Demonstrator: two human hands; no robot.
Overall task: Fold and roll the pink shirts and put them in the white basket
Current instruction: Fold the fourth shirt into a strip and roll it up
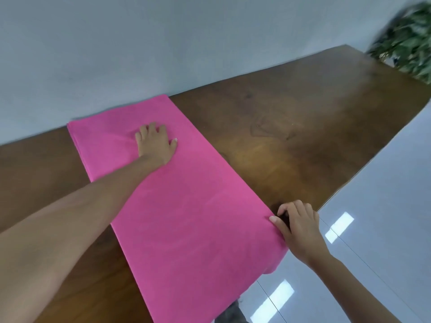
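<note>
On the far half of the pink shirt [186,206], the left hand [155,143] is laid palm down, its fingers spread and nearly straight, pressing the cloth flat; small creases are seen radiating from under the fingers. The bare left forearm is stretched across the near-left side of the shirt from the lower left corner of the view.

At the shirt's near-right edge, the right hand [298,227] is placed with its fingers curled. The thumb is laid on top of the cloth at the edge and the other fingers are bent just beside it over the table's rim, so that the edge appears to be pinched, though the underside of the grip is hidden.

The shirt is spread as a long folded rectangle running from the far-left side of the wooden table [291,117] towards the near edge, where its lower end is draped slightly over the rim. Its far end is seen to consist of stacked layers, close to the pale wall [163,31].

To the right of the table, a glossy light floor [384,229] with bright reflections is seen. In the upper right corner, a blurred green plant [408,40] is visible beyond the table's far end.
</note>
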